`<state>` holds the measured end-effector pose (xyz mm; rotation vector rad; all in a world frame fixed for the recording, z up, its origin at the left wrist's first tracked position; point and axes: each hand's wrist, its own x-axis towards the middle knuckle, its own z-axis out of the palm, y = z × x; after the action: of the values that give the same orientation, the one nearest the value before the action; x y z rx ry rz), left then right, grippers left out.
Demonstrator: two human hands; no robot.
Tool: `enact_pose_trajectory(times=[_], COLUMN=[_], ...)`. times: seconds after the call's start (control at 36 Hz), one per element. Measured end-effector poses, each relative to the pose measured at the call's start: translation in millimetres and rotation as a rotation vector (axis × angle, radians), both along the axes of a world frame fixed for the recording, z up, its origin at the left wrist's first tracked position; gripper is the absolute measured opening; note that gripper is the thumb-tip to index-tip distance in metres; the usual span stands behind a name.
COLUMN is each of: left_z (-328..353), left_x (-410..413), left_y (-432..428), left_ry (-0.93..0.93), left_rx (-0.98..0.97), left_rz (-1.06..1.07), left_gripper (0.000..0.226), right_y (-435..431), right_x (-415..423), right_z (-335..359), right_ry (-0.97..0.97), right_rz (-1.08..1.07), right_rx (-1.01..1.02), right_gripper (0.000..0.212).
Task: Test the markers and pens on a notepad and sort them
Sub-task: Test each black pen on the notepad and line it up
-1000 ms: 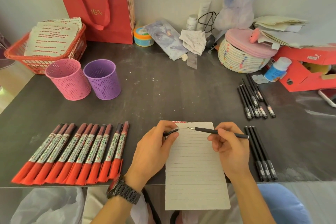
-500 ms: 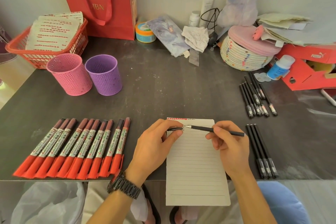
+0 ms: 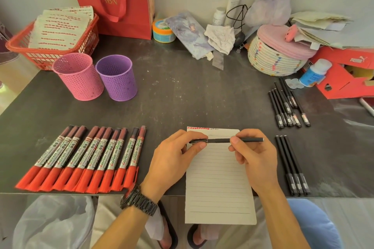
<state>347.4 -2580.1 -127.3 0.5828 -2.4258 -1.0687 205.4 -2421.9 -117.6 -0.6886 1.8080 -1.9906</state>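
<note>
Right hand (image 3: 257, 159) fingers pinch the pen (image 3: 220, 140), axis 9-to-3 o'clock over the notepad (image 3: 218, 184); left hand (image 3: 172, 159) fingers pinch the cap (image 3: 199, 141) at its 9 o'clock end.

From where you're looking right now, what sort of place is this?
Most likely a home desk against a wall, not a shop or lab: the dark tabletop is crowded with household clutter such as a red gift bag, a red shoe box and a lidded woven basket.
</note>
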Motion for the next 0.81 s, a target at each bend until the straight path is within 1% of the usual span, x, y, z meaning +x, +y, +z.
enact_pose_trajectory(times=[0.11,0.19,0.28,0.36,0.44,0.58,0.67,0.75,0.81], left_z=[1.3,1.2,-0.3,-0.3,0.9,3.0,3.6,5.3,6.1], left_x=[-0.3,-0.5,-0.7,0.1,1.1,1.8,2.0,0.7,0.2], left_y=[0.5,0.6,0.4,0.1,-0.1,-0.4,-1.7,-4.1,-4.4], left_ry=[-0.01,-0.027,-0.038,-0.024,0.015,0.087,0.123,0.145,0.146], left_rx=[0.0,-0.005,-0.013,-0.004,0.017,0.064,0.114,0.146,0.146], left_rz=[-0.004,0.003,0.013,0.017,0.01,0.01,0.025,0.037,0.023], left_gripper=[0.036,0.032,0.026,0.027,0.027,0.03,0.028,0.023,0.023], right_y=[0.6,-0.1,-2.3,-2.7,-2.3,-1.5,-1.2,-2.6,-2.8], right_x=[-0.3,-0.5,0.0,0.6,1.2,0.4,1.5,3.6,4.0], right_z=[-0.1,-0.1,-1.0,-1.5,-1.1,-1.3,0.3,2.4,3.8], right_ry=[-0.098,-0.131,-0.088,-0.044,-0.007,0.038,0.082,0.11,0.1], right_rz=[0.025,0.023,-0.009,-0.01,-0.004,0.013,0.052,0.102,0.093], right_rx=[-0.059,-0.07,-0.015,0.022,0.042,0.07,0.112,0.163,0.158], right_gripper=[0.018,0.017,0.013,0.013,0.014,0.008,0.007,0.012,0.014])
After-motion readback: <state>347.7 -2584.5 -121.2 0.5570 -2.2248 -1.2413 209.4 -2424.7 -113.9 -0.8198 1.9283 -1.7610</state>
